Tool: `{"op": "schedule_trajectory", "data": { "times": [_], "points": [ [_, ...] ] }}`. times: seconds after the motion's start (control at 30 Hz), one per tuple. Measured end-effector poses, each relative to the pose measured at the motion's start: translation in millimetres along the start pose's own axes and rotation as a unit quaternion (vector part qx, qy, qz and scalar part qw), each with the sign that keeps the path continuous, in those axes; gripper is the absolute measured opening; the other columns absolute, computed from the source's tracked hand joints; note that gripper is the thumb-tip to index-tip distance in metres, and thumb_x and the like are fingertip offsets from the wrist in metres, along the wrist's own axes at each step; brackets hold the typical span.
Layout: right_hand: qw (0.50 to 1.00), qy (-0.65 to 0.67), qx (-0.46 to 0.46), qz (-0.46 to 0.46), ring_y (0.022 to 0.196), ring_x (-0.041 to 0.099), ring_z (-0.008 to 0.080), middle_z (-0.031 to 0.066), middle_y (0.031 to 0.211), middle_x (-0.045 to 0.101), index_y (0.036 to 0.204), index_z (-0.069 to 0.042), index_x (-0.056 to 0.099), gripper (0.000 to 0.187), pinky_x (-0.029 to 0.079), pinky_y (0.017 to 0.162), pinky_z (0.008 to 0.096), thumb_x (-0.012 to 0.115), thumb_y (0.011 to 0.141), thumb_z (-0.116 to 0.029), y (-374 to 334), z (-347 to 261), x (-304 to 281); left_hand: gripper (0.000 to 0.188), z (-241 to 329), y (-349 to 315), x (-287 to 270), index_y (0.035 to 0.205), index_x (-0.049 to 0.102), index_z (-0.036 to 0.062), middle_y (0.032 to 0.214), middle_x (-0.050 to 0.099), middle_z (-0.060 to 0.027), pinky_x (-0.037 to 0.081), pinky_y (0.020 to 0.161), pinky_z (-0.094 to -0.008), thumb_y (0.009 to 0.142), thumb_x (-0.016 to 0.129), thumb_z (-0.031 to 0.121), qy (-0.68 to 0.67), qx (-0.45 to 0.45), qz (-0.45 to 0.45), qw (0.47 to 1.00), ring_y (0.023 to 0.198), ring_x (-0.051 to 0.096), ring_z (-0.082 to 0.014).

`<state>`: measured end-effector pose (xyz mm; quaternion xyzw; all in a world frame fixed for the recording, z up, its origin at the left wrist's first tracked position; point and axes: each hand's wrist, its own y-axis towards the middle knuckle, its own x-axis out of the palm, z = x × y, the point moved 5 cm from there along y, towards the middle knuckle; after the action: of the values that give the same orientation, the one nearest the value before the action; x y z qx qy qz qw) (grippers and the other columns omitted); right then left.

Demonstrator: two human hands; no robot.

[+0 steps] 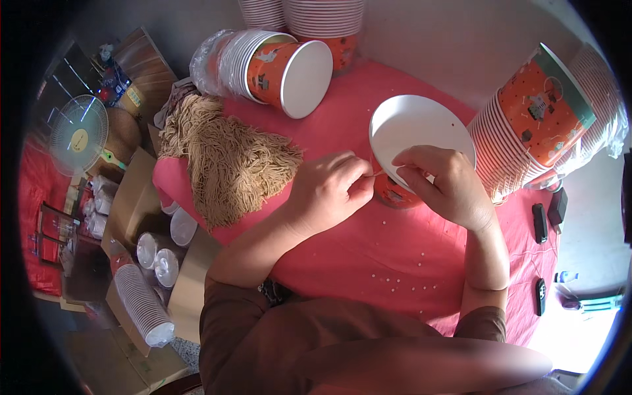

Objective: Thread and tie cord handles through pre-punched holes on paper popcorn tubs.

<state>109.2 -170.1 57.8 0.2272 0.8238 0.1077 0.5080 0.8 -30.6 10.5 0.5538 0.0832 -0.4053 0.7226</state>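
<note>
A paper bucket [421, 125], white inside and orange outside, stands on the red-covered table with its mouth tilted toward me. A small hole shows in its inner wall. My left hand [334, 187] is closed in a pinch at the bucket's left side, with a short bit of thin tan cord [378, 173] at its fingertips. Over the bucket's near rim, my right hand [447, 184] is closed, thumb against bent fingers; what it pinches is hidden. A heap of tan cords [230, 158] lies left of my left hand.
Nested orange buckets [306, 79] lie at the back, with stacks behind them. A tall leaning bucket stack [526, 125] stands at right, near black devices [540, 224]. Small white paper dots [395, 282] dot the red cloth [342, 257]. Left are cardboard boxes [131, 197], wrapped cups [141, 303] and a fan [79, 135].
</note>
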Motion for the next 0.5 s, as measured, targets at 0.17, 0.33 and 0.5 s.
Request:
{"op": "schedule_trajectory", "data": {
  "times": [0.17,0.33,0.5],
  "points": [
    [1.000,0.002,0.001,-0.002,0.076,0.070,0.0311,0.0149,0.087,0.071,0.096,0.000,0.068,0.011,0.053,0.067,0.0362,0.066,0.088,-0.006,0.2,-0.2,0.7,0.014,-1.6,-0.1,2.9,0.080,0.062,0.0074,0.071,0.063,-0.0060,0.048,0.050,-0.0332,0.077,0.076,0.005,0.013,0.004,-0.004,1.000,0.059,0.064,-0.0210],
    [1.000,0.007,0.009,-0.011,0.077,0.069,0.0312,0.0151,0.087,0.070,0.096,0.000,0.068,0.010,0.053,0.067,0.0364,0.066,0.088,-0.006,-0.7,1.1,2.4,0.014,1.4,-0.3,2.8,0.082,0.065,0.0080,0.071,0.064,-0.0070,0.049,0.049,-0.0348,0.076,0.077,0.005,0.018,0.017,-0.001,1.000,0.059,0.064,-0.0234],
    [1.000,0.008,0.013,-0.002,0.079,0.068,0.0360,0.0152,0.086,0.070,0.093,-0.003,0.069,0.011,0.053,0.069,0.0435,0.067,0.089,-0.013,0.3,0.3,3.4,0.015,2.3,-0.7,2.4,0.086,0.067,0.0081,0.071,0.065,-0.0072,0.050,0.049,-0.0356,0.075,0.077,0.005,0.041,0.027,0.011,0.999,0.059,0.064,-0.0237]
  ]
}}
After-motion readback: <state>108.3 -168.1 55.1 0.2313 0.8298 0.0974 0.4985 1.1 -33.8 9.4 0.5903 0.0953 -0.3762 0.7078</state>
